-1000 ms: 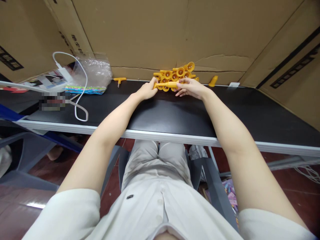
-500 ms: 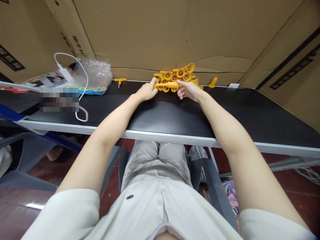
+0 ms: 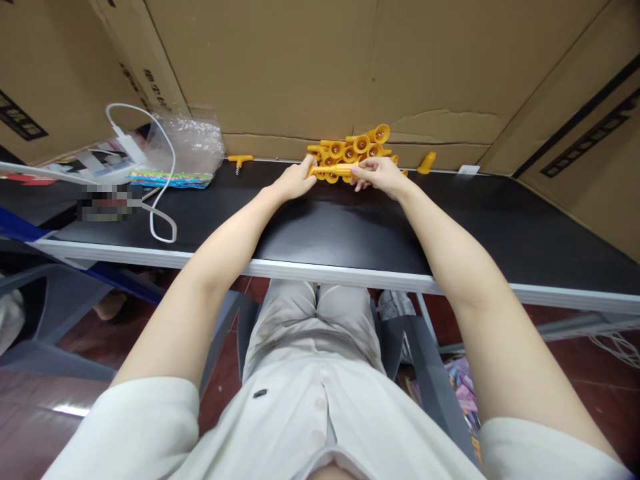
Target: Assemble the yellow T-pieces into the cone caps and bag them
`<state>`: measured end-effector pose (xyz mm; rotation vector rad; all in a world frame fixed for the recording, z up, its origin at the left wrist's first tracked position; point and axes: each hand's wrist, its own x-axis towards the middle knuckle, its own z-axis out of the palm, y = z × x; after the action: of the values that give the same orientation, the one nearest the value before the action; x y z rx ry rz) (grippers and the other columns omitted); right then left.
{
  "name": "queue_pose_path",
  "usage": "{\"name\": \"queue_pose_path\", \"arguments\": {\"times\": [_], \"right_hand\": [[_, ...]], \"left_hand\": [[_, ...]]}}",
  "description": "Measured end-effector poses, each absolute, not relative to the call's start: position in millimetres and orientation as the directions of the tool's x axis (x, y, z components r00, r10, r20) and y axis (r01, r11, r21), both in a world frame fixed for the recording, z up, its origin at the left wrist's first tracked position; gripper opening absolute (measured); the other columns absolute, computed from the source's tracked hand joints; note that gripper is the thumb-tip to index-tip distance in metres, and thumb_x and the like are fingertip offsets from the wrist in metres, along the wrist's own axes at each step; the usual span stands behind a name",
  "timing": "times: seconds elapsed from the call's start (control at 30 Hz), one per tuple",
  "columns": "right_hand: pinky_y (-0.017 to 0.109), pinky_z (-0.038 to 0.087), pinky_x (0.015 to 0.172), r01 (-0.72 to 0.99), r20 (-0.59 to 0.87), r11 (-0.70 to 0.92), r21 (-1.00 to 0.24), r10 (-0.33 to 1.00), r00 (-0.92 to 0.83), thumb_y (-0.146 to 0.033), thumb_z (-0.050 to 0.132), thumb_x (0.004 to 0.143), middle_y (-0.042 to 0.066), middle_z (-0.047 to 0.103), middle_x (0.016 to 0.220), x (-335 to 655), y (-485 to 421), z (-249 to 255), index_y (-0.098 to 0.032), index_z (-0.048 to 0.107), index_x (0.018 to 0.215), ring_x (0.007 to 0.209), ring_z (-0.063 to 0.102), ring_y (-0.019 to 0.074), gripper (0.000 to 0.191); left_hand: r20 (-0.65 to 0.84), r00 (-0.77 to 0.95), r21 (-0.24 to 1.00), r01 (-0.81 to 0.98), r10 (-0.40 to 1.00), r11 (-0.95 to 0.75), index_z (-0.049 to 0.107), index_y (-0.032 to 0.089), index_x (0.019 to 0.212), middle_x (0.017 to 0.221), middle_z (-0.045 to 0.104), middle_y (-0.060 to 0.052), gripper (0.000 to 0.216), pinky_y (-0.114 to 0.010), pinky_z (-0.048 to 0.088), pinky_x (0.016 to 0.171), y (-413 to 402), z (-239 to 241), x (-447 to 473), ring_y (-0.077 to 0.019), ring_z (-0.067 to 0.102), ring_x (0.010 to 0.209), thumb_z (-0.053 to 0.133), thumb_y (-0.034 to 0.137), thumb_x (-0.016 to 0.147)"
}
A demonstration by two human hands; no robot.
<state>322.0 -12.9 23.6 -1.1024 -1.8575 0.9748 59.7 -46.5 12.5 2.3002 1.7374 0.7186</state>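
My left hand [image 3: 296, 181] pinches the left end of a yellow plastic corkscrew [image 3: 335, 171], which lies level in front of a pile. The fingers of my right hand [image 3: 380, 175] are closed on its right end. Its metal screw does not show. Right behind, a stack of yellow corkscrews [image 3: 349, 153] turns its bell-shaped open ends towards me, with metal glinting inside several. Off to the left lies a yellow T-shaped handle [image 3: 242, 160] with a bare metal spiral. A single yellow cone-shaped sleeve [image 3: 427, 163] stands to the right of the stack.
Cardboard [image 3: 300, 67] walls the back of the black table [image 3: 330, 227]. A silver edge strip [image 3: 340, 273] runs along its front. At left are a clear plastic bag [image 3: 193, 143], colourful packets [image 3: 175, 181] and a white cable [image 3: 173, 153]. A small white piece [image 3: 469, 170] lies at right.
My right hand has shifted slightly, and its fingers have closed in further around the right end of the corkscrew. My left hand keeps its hold in nearly the same place.
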Motion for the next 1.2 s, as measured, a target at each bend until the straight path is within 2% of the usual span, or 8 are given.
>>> {"name": "queue_pose_path", "arguments": {"times": [0.27,0.53,0.7,0.83,0.93,1.0,1.1,1.2], "right_hand": [[0.027,0.048,0.049,0.287,0.165,0.267,-0.920,0.928,-0.333,-0.071,0.100,0.086,0.006,0.071,0.069,320.0,-10.9,20.2,-0.022,0.063,0.079,0.052,0.059,0.0136,0.062],[0.021,0.039,0.040,0.173,0.064,0.113,-0.979,0.962,-0.265,-0.053,0.089,0.102,0.002,0.062,0.058,311.2,-16.7,25.4,-0.021,0.063,0.087,0.043,0.048,0.0105,0.044],[0.019,0.034,0.039,0.144,-0.001,0.033,-0.989,0.973,-0.229,-0.033,0.077,0.109,0.001,0.059,0.059,304.1,-25.3,29.9,-0.020,0.061,0.087,0.045,0.049,0.0109,0.030],[0.023,0.037,0.043,0.297,0.034,0.118,-0.947,0.961,-0.273,-0.045,0.070,0.114,0.005,0.067,0.067,309.5,-17.2,25.2,-0.020,0.064,0.091,0.046,0.051,0.0130,0.034],[0.033,0.057,0.061,0.474,0.221,0.346,-0.809,0.928,-0.301,-0.067,0.075,0.107,0.010,0.076,0.087,319.4,-3.9,16.6,-0.021,0.069,0.102,0.063,0.068,0.0209,0.047],[0.045,0.066,0.082,0.586,0.397,0.529,-0.614,0.849,-0.350,-0.075,0.079,0.101,0.013,0.080,0.104,325.8,3.2,11.2,-0.021,0.073,0.116,0.088,0.078,0.0304,0.056],[0.059,0.062,0.108,0.657,0.553,0.692,-0.298,0.687,-0.472,-0.074,0.081,0.097,0.021,0.079,0.132,331.6,6.7,7.6,-0.019,0.074,0.136,0.121,0.076,0.0425,0.068],[0.063,0.055,0.117,0.681,0.599,0.722,-0.117,0.598,-0.532,-0.064,0.076,0.102,0.025,0.074,0.147,331.5,3.3,9.4,-0.018,0.073,0.143,0.136,0.070,0.0473,0.062]], "left_hand": [[0.360,0.273,0.259,0.889,0.892,-0.377,0.059,0.019,0.151,0.122,0.083,-0.019,0.051,-0.057,0.059,0.116,-34.8,0.0,52.2,-0.0413,0.080,0.124,0.053,0.023,0.100],[0.367,0.278,0.158,0.922,0.888,-0.354,0.055,0.012,0.157,0.128,0.083,-0.023,0.055,-0.054,0.059,0.113,-41.8,4.2,59.9,-0.0392,0.081,0.121,0.047,0.023,0.103],[0.357,0.264,0.170,0.925,0.896,-0.340,0.056,0.015,0.159,0.127,0.084,-0.020,0.058,-0.054,0.059,0.114,-41.1,4.2,61.0,-0.0384,0.082,0.121,0.050,0.020,0.102],[0.346,0.241,0.231,0.915,0.907,-0.331,0.056,0.020,0.159,0.128,0.084,-0.020,0.057,-0.058,0.059,0.115,-40.4,4.3,60.9,-0.0403,0.081,0.124,0.053,0.022,0.103],[0.331,0.215,0.271,0.911,0.919,-0.311,0.056,0.022,0.159,0.128,0.084,-0.019,0.055,-0.060,0.058,0.116,-41.2,5.1,61.2,-0.0417,0.081,0.125,0.054,0.023,0.104],[0.323,0.208,0.295,0.905,0.923,-0.307,0.056,0.023,0.158,0.128,0.084,-0.019,0.055,-0.060,0.058,0.117,-42.2,5.7,61.4,-0.0419,0.080,0.127,0.054,0.025,0.104],[0.334,0.213,0.332,0.885,0.918,-0.326,0.056,0.025,0.157,0.128,0.084,-0.017,0.054,-0.058,0.058,0.116,-44.5,6.9,61.5,-0.0421,0.079,0.129,0.057,0.030,0.103],[0.353,0.217,0.343,0.875,0.910,-0.342,0.057,0.025,0.153,0.127,0.084,-0.016,0.049,-0.055,0.059,0.113,-46.7,7.8,61.6,-0.0417,0.079,0.128,0.059,0.035,0.105]]}}
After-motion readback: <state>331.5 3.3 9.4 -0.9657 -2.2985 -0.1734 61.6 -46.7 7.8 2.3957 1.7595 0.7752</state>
